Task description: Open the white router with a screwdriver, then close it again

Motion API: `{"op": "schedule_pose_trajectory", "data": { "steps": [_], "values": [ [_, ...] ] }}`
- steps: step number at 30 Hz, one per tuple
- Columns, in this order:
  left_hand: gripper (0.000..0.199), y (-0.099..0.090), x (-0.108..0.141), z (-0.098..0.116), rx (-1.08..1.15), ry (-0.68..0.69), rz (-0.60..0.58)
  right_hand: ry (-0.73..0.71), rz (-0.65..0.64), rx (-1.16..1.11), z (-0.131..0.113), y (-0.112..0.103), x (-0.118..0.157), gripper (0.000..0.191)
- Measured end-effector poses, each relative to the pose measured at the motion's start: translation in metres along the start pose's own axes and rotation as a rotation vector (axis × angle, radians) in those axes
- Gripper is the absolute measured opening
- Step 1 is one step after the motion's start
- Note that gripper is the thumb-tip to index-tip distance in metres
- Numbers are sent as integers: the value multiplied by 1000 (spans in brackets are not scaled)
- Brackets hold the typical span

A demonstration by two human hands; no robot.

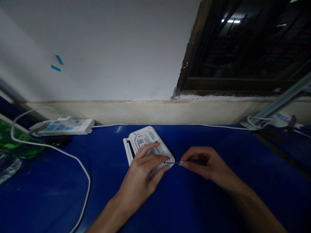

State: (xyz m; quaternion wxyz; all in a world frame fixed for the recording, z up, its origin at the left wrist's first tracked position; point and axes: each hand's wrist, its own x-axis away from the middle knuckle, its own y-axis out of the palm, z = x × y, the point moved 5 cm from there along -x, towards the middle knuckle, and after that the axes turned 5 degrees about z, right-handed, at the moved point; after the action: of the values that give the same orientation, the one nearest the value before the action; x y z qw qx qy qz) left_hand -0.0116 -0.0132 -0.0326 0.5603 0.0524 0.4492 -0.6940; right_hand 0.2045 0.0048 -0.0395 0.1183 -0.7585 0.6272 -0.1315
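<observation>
A white device (145, 137) with rows of small vent holes and a label lies on the blue table, its antenna-like white bar (127, 151) along the left side. My left hand (143, 171) rests over its lower part, fingers spread across the surface. Beyond the device's right corner, my right hand (204, 163) pinches a thin metal rod (173, 162) between thumb and fingertips. The rod lies nearly level, and its far end is at a small dark spot near the device's corner, beside my left fingertips.
A white power strip (84, 127) with a plug sits at the back left, its cable (88, 181) curving forward. Green plastic packaging (14, 139) lies at the far left. At the right are a metal post (279, 100) and another power strip (282, 120).
</observation>
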Motion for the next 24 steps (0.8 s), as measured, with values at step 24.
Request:
{"op": "schedule_pose_trajectory", "data": {
  "steps": [24],
  "values": [
    [47, 4, 6, -17, 320, -397, 67, -61, 14, 14, -5, 0, 2, 20]
  ]
}}
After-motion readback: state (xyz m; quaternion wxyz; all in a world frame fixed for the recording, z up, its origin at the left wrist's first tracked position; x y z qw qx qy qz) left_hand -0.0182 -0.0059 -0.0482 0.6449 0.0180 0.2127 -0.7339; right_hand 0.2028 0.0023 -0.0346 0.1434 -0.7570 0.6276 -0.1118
